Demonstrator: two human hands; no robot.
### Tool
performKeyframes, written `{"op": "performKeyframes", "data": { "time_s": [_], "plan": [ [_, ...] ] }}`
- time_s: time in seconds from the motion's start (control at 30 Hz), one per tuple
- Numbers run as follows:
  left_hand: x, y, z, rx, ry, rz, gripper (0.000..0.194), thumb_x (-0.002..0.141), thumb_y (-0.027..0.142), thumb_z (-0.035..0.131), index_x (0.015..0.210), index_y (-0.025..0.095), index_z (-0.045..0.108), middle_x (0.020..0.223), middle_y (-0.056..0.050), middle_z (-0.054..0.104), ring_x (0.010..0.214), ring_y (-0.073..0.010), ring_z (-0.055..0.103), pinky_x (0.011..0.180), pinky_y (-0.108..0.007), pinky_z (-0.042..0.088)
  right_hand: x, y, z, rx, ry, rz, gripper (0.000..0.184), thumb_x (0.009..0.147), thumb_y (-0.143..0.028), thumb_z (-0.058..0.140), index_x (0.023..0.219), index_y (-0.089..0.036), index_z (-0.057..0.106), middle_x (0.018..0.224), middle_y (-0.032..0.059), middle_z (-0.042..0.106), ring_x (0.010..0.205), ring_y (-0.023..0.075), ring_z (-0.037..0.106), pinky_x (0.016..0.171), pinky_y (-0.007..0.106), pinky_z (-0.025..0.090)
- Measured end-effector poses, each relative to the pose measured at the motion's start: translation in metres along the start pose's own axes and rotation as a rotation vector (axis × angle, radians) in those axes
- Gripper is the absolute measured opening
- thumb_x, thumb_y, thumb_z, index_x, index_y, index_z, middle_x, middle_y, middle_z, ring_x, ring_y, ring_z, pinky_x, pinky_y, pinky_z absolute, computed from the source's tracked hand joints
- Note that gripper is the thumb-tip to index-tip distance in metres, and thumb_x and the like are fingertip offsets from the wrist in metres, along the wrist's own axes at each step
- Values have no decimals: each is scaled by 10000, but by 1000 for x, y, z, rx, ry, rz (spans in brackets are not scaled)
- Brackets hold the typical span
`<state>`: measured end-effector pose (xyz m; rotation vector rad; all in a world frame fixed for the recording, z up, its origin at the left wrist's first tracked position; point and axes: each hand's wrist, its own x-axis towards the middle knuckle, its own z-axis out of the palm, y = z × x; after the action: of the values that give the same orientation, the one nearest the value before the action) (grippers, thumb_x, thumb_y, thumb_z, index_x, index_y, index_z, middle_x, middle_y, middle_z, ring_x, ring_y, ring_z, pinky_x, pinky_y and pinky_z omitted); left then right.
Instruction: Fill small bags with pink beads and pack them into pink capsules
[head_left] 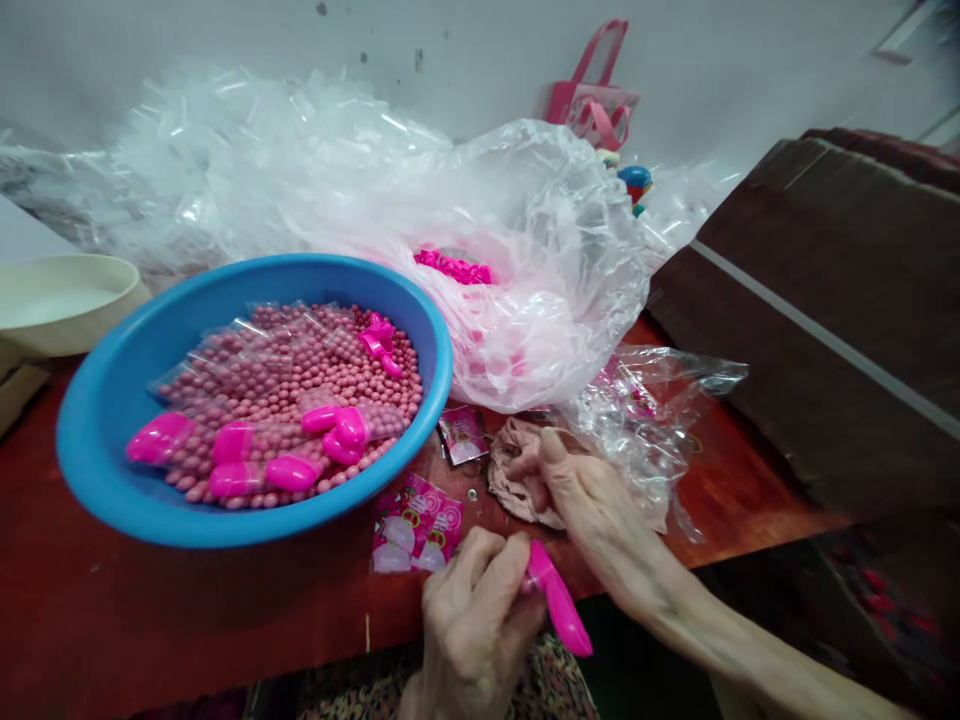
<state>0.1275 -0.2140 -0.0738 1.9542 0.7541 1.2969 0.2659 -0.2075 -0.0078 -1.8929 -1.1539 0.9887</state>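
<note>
My left hand (476,610) is closed at the table's front edge around a clear bead-filled tube, mostly hidden by the fingers. Its bright pink plastic end (559,605) sticks out to the right, pointing down. Further back, my right hand (574,485) has its thumb and fingers closed on a crumpled beige cloth (510,470). To the left, a blue basin (97,490) holds many dusty-pink beads (300,370), with several clear tubes with pink plastic ends (236,460) lying on them. Printed pink packets (416,525) lie beside my left hand.
A large clear plastic bag (555,230) with pink pieces (454,267) stands behind the basin. A smaller clear bag (652,430) lies right of the cloth. Cardboard (825,310) leans at the right. A cream dish (71,305) sits far left on the red table (247,610).
</note>
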Motion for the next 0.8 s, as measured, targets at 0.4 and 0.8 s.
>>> {"op": "performKeyframes", "data": {
  "time_s": [0.4, 0.8],
  "plan": [
    [-3, 10, 2, -87, 9, -282, 494, 860, 123, 453, 1338, 244, 456, 1143, -122, 580, 991, -230, 600, 835, -329, 504, -30, -4, -30, 133, -352, 10, 411, 842, -471, 570, 1195, -265, 612, 1076, 63, 642, 995, 225, 597, 886, 363, 492],
    [13, 10, -18, -1002, -138, -1070, 350, 679, 436, 758, 738, 119, 622, 472, 15, 599, 379, -62, 517, 378, -125, 378, -36, 6, -20, -114, -210, -415, 396, 808, -246, 611, 1200, -302, 618, 1080, 47, 695, 973, 237, 653, 817, 309, 559]
  ]
}}
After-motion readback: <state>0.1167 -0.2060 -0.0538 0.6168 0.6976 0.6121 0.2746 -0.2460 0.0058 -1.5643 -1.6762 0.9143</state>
